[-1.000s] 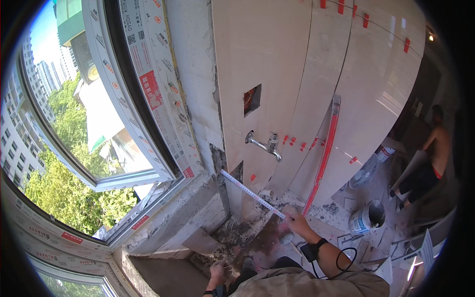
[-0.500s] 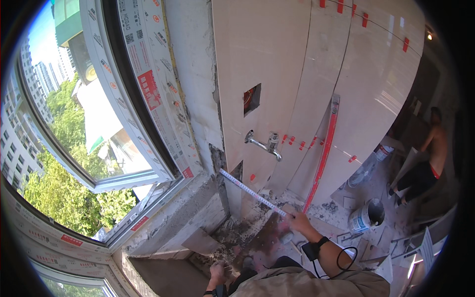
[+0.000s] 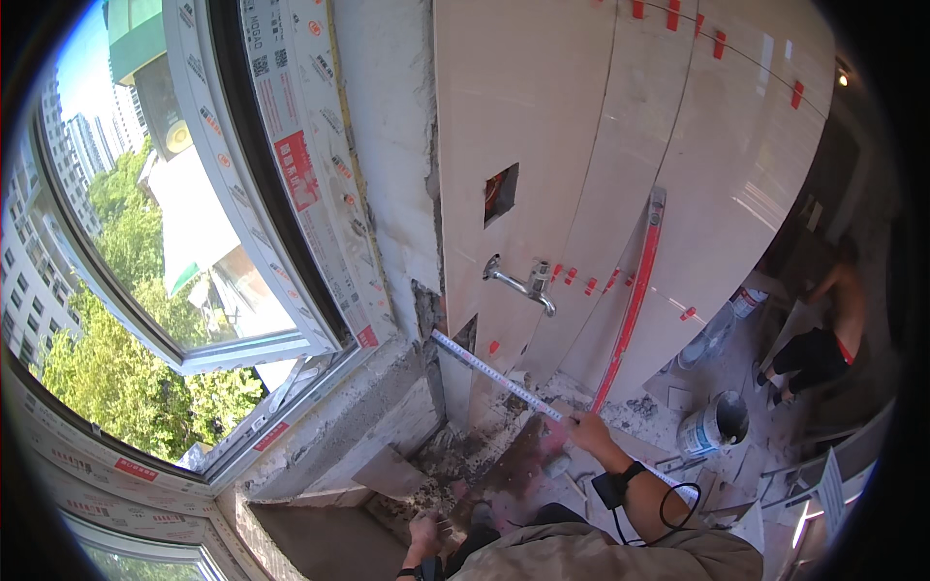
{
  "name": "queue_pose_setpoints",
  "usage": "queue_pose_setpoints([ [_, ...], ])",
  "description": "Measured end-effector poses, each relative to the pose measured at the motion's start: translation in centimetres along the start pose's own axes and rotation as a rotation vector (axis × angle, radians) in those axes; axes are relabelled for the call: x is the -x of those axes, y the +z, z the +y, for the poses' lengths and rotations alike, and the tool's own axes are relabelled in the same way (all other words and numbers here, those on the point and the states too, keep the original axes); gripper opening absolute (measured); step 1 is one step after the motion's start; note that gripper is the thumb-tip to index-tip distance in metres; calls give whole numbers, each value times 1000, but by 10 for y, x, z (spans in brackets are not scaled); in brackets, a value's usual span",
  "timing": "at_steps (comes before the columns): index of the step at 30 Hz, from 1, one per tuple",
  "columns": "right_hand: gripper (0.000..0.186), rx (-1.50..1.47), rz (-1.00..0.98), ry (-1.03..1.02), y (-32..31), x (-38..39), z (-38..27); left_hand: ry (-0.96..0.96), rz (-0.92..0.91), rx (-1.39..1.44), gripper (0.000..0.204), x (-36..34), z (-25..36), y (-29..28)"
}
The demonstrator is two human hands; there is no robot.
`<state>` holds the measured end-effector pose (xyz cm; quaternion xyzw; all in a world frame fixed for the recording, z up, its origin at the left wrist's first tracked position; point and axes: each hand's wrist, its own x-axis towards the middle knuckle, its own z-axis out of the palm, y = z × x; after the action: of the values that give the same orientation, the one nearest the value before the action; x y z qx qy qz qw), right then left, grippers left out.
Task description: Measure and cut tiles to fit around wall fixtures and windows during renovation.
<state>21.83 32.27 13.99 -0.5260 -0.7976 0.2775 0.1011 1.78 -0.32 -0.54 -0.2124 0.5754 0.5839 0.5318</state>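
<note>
A white tape measure (image 3: 496, 375) is stretched from the corner beside the window ledge to my right hand (image 3: 587, 432). That hand is closed on the tape, low in front of the tiled wall (image 3: 523, 107). Farther down and to the left, my left hand (image 3: 424, 531) hangs with curled fingers; whatever it may hold is too small to make out. Above the tape, a chrome tap (image 3: 531, 283) sticks out of the tiles. A long red spirit level (image 3: 635, 300) leans against the wall to the right of the tap.
An open window sash (image 3: 242, 355) stands at the left over a rough concrete ledge (image 3: 320, 431). Rubble and mortar (image 3: 475, 474) cover the floor ahead. A bucket (image 3: 699, 433) stands at the right, with another person (image 3: 838, 310) beyond it. Red clips (image 3: 591, 286) dot the tile joints.
The view has shifted slightly. My hands and the stretched tape keep nearly the same places. The person at the right has bent lower.
</note>
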Motion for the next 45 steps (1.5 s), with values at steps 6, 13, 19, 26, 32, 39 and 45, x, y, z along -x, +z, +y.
queue_pose_setpoints([
  [6, 38, 36, -16, 17, 4, -5, 9, -7, -8, 12, 5, -6, -4, -4],
  [13, 38, 44, -15, 26, 6, -5, 9, -4, -15, 5, 7, -3, 0, -1],
  [19, 38, 36, -9, 2, 6, -5, 9, -11, 2, 3, 6, 3, 6, 2],
  [26, 37, 7, -1, 5, 2, -4, 3, -2, -31, -31, 6, -1, 3, -2],
  [32, 30, -58, -34, 43, 9, -1, 23, 35, 4, -144, 9, 17, 8, 19],
  [39, 40, -44, -139, -33, 18, 30, 61, 116, 26, -204, 13, 7, -11, 24],
  [45, 39, -178, -136, 93, 19, 97, 145, 149, -8, -295, 10, -5, -4, 46],
])
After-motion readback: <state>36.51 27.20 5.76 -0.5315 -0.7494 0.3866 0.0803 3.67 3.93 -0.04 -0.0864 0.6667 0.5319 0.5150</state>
